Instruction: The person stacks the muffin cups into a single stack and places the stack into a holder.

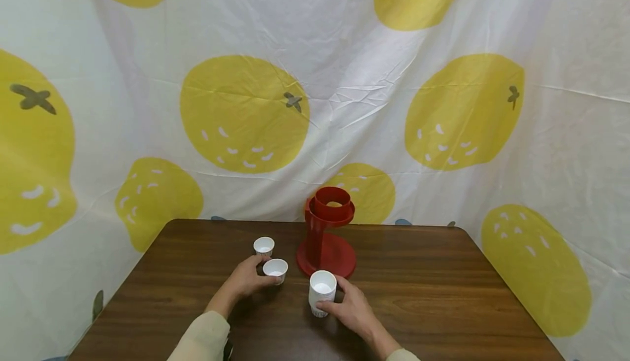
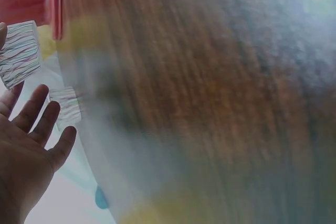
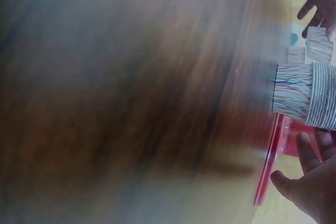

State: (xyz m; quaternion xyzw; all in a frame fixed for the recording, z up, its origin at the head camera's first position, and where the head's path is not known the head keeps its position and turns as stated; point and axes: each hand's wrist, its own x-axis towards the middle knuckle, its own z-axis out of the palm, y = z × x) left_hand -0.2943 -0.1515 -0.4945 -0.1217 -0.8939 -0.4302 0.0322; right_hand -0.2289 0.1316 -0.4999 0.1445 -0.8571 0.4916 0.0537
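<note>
My left hand (image 1: pixel 249 278) pinches a small white paper cup (image 1: pixel 275 271) between thumb and forefinger. In the left wrist view this cup shows wavy coloured lines and hangs a little above the table, while the other fingers spread loosely. Just behind it, a second paper cup (image 1: pixel 264 245) stands upright on the table. My right hand (image 1: pixel 355 307) grips a stack of nested paper cups (image 1: pixel 322 290), thumb in front and fingers at the far side. The stack's layered rims (image 3: pixel 321 95) show in the right wrist view. Its mouth faces up.
A red stand (image 1: pixel 315 240) with a round base and a ring-shaped holder (image 1: pixel 333 216) at its top stands behind the cups. The brown wooden table (image 1: pixel 433 295) reaches back to a lemon-patterned curtain (image 1: pixel 344 104), which hangs around its far and side edges.
</note>
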